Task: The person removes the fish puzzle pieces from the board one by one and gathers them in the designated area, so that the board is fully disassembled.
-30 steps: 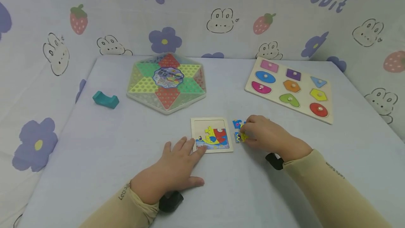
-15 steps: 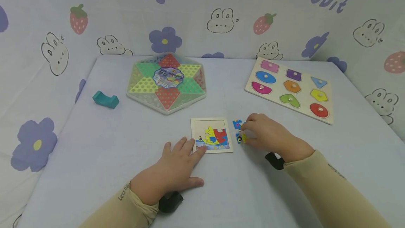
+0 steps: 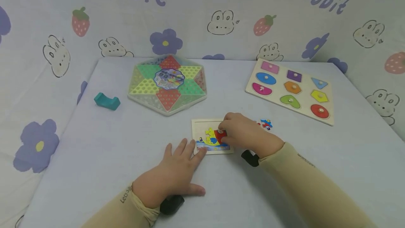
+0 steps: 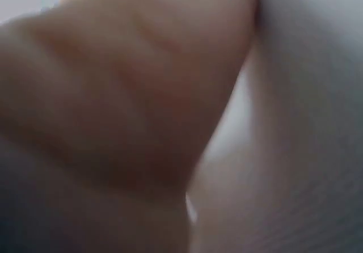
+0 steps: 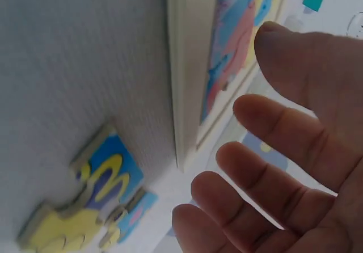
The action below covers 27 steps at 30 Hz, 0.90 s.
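My left hand (image 3: pixel 173 171) lies on the table with fingers spread, its fingertips over the near left corner of a small wooden jigsaw tray (image 3: pixel 230 151). The tray carries a partly filled picture with a yellow area (image 3: pixel 210 135), a red area and a blue strip along the near side. My right hand (image 3: pixel 245 133) is over the tray's right side, thumb and index fingertips by the red area. In the right wrist view its fingers are loosely bent, thumb and index apart, nothing showing between them. Loose jigsaw pieces (image 5: pixel 116 168) lie beside the tray, partly hidden by the right hand.
A hexagonal Chinese checkers board (image 3: pixel 167 83) lies at the back left. Left of it is a teal curved block (image 3: pixel 107 101). A wooden shape puzzle with knobs (image 3: pixel 278 97) lies at the back right. Patterned cloth (image 3: pixel 190 17) hangs behind the table.
My right hand has moved left from the loose pieces to over the tray's right side, uncovering colourful pieces to its right. The left hand stays at the tray's corner.
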{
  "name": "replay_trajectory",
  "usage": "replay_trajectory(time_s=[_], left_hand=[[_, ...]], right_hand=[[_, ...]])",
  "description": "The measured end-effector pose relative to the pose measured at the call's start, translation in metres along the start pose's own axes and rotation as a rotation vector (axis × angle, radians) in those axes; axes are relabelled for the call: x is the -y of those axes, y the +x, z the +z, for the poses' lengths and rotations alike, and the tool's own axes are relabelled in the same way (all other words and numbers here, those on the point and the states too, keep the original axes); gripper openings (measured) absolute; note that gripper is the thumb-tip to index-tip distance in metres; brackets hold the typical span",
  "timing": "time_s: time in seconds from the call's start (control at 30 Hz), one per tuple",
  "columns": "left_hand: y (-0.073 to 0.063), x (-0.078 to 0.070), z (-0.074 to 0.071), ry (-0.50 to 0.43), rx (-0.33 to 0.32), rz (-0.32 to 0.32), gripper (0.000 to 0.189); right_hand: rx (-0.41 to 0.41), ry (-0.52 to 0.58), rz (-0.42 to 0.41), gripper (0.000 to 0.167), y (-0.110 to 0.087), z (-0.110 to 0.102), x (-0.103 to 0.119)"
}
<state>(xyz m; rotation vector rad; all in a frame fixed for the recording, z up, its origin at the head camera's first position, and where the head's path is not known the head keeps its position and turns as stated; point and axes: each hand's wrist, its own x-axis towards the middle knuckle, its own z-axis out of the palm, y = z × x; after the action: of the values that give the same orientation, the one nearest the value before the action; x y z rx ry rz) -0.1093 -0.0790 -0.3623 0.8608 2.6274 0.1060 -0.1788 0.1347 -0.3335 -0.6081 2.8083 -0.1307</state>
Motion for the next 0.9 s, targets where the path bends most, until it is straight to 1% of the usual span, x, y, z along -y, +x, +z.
replay_trajectory(time_s=[0.17, 0.3, 0.4, 0.53, 0.67, 0.9], left_hand=[[0.000, -0.001, 0.000, 0.010, -0.005, 0.000, 0.104], [0.000, -0.001, 0.001, 0.015, -0.012, 0.005, 0.103], [-0.001, -0.001, 0.001, 0.019, -0.013, 0.008, 0.103], [-0.001, -0.001, 0.001, 0.015, -0.011, 0.013, 0.103], [-0.001, -0.001, 0.001, 0.011, -0.012, 0.014, 0.102], [-0.001, 0.000, 0.000, 0.001, -0.009, 0.009, 0.102]], right_hand=[[0.005, 0.008, 0.016, 0.037, 0.005, 0.002, 0.002], [0.013, 0.002, -0.001, 0.036, 0.008, 0.001, 0.006], [0.039, -0.020, -0.008, 0.035, 0.011, 0.000, 0.011], [0.088, -0.013, 0.022, 0.035, 0.015, 0.001, 0.016], [0.107, 0.048, 0.059, 0.034, 0.017, 0.002, 0.018], [0.090, 0.200, 0.138, 0.032, 0.018, 0.002, 0.019]])
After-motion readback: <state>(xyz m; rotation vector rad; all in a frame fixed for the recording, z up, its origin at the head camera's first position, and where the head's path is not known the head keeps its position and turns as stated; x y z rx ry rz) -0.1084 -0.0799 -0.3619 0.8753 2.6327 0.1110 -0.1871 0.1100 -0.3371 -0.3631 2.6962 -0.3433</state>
